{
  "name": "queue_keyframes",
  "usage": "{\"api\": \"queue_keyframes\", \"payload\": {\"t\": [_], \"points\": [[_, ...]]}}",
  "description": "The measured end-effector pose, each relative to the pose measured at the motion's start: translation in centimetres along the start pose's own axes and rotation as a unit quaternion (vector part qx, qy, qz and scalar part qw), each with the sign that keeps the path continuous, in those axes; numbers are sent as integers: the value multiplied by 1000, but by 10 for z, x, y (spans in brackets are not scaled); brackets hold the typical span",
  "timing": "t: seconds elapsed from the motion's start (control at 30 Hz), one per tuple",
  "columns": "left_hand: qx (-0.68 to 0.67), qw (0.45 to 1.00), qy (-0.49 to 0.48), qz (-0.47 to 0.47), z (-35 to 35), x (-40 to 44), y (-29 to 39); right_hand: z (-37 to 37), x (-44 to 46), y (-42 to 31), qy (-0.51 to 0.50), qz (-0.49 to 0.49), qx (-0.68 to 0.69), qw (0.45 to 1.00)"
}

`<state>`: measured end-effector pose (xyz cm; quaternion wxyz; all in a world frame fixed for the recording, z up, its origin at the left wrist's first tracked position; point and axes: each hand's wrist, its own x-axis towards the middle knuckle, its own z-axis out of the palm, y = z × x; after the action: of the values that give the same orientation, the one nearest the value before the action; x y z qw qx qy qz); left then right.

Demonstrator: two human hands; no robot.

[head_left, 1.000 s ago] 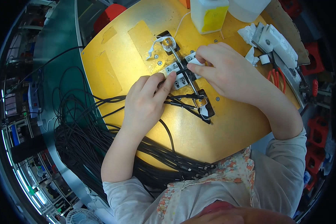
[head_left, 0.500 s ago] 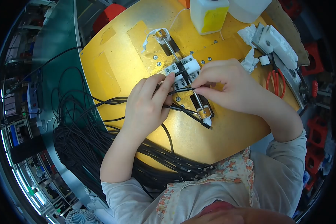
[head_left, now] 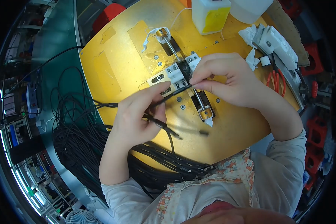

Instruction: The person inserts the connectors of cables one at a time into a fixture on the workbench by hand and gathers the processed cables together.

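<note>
My left hand (head_left: 136,117) is closed around several black cables, left of the fixture. Loose cable ends (head_left: 171,131) stick out below its fingers, partly blurred. One black cable (head_left: 177,91) stretches from this hand to my right hand (head_left: 227,76), whose thumb and forefinger pinch its tip. That stretch passes just over the lower edge of the fixture's white clamp blocks (head_left: 172,71). Between the blocks runs a dark slot (head_left: 184,70), in line with a metal rod (head_left: 171,46) above and another rod (head_left: 198,98) below.
A large bundle of black cables (head_left: 82,142) hangs at the table's left edge. On the yellow table (head_left: 115,67) stand a white bottle with a yellow label (head_left: 215,20) and a second white container (head_left: 250,9). Red-handled pliers (head_left: 276,80) lie at the right, beside a white block (head_left: 278,44).
My left hand has moved left and down with the cables, and their loose ends have come away from the fixture. My right hand has shifted slightly, still pinching a cable tip.
</note>
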<state>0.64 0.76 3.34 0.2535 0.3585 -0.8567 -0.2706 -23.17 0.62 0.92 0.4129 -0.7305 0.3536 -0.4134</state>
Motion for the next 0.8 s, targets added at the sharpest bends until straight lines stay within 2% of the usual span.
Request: {"api": "queue_keyframes", "payload": {"t": [0.07, 0.13, 0.23, 0.33, 0.53, 0.73, 0.8], "points": [[-33, 999, -32, -18, 0, 0, 4, -1, 2, 6, -7, -45, -43, 998], [46, 998, -39, 23, 5, 2, -6, -1, 3, 11, 4, -85, -105, 991], [160, 985, -35, 45, 12, 0, -20, 4, 5, 14, 32, -83, -182, 979], [213, 975, -47, 28, 16, 2, -18, 5, 7, 23, 41, -76, -195, 977], [233, 970, -59, 33, 20, 3, -22, 6, 7, 23, 30, -24, -198, 979], [220, 973, -73, 11, 21, 2, -19, -1, 0, 11, -25, -89, -330, 939], [213, 974, -72, 12, 21, 2, -20, -3, -2, 13, -23, -92, -321, 942]]}}
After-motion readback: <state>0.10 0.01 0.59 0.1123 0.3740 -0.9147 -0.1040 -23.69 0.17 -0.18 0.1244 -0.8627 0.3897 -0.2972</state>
